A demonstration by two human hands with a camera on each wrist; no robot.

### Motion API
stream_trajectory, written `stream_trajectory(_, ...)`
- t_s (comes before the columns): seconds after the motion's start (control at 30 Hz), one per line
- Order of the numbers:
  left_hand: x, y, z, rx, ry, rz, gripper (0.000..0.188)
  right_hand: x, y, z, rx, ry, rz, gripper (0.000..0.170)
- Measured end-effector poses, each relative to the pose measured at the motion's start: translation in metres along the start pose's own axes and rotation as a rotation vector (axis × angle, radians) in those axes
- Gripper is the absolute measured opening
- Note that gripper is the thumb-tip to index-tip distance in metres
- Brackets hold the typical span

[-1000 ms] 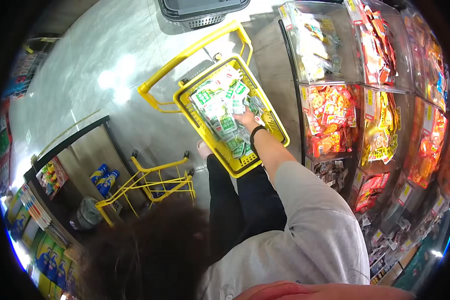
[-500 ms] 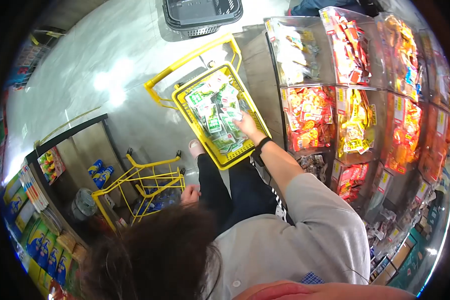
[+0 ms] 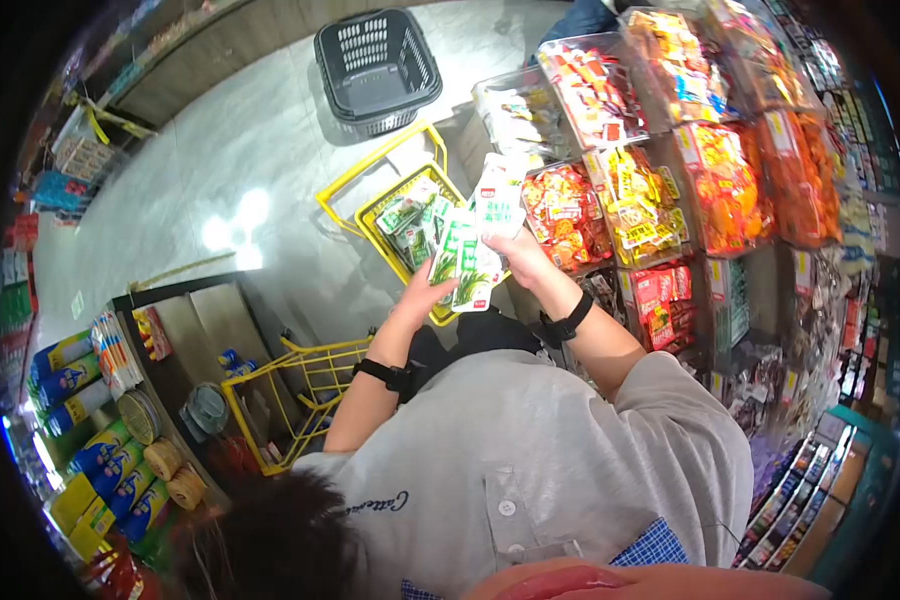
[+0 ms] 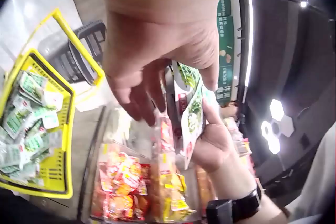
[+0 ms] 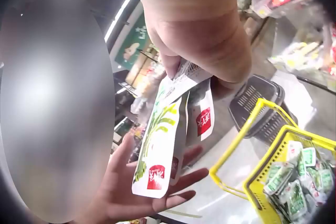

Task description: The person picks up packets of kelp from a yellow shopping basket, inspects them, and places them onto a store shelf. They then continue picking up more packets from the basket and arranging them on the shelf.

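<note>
The right hand (image 3: pixel 518 258) pinches at least 2 white-and-green packets (image 5: pixel 157 153) near their ends, the right thumb (image 5: pixel 170 65) on 1 side and the curled right fingers (image 5: pixel 226 85) on the other, partly hidden by the hand itself. From that pinch the packets jut out past the fingertips toward the left hand (image 3: pixel 417 302), overlapping and slightly fanned, with red logos at their far ends and a barcode panel close to the right thumb. The left fingers (image 5: pixel 191 179) are spread apart, not curled round anything, and the left thumb (image 5: pixel 125 150) stands well away from them. The packets' far ends lie between that thumb and those fingers; whether the left hand touches them I cannot tell. In the head view the packets are above the near end of a yellow basket (image 4: pixel 65 129), clear of its rim, and cover part of it. More packets (image 5: pixel 296 198) lie loose and jumbled inside. A yellow handle (image 3: pixel 365 170) stands beside the basket, and beyond it a dark basket (image 3: pixel 378 75) rests on the floor (image 3: pixel 210 165). To the right hand's side are clear bins of red bags (image 3: pixel 565 215) and yellow bags (image 3: pixel 642 210). A dark band (image 3: pixel 568 318) circles the right wrist, and another band (image 3: pixel 382 375) the left.
</note>
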State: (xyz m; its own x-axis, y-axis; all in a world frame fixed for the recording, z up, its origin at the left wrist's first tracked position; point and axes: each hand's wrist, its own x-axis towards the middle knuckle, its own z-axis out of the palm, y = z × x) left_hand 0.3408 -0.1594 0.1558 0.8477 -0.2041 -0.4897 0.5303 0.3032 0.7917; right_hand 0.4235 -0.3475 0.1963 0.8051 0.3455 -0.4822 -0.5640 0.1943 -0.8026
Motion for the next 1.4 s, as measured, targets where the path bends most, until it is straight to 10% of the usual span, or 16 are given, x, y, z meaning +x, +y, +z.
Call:
stream_trajectory(0.13, -0.019, 0.029, 0.006, -0.295, -0.302, -0.279, 0.049, -0.058, -0.021, 0.022, 0.041, 0.035, -0.038, 0.034)
stream_trajectory(0.4, -0.043, 0.040, 0.040, 0.403, -0.524, 0.031, 0.042, -0.156, -0.002, 0.058, 0.014, 0.233, -0.174, 0.031)
stream_trajectory(0.77, -0.070, 0.032, 0.124, 0.593, -0.603, 0.345, 0.067, -0.238, 0.012, 0.004, 0.012, 0.348, -0.346, 0.039)
stream_trajectory(1.4, 0.001, -0.037, 0.365, 0.489, -0.966, -0.299, 0.051, -0.337, -0.019, -0.227, -0.028, 0.350, -0.163, 0.038)
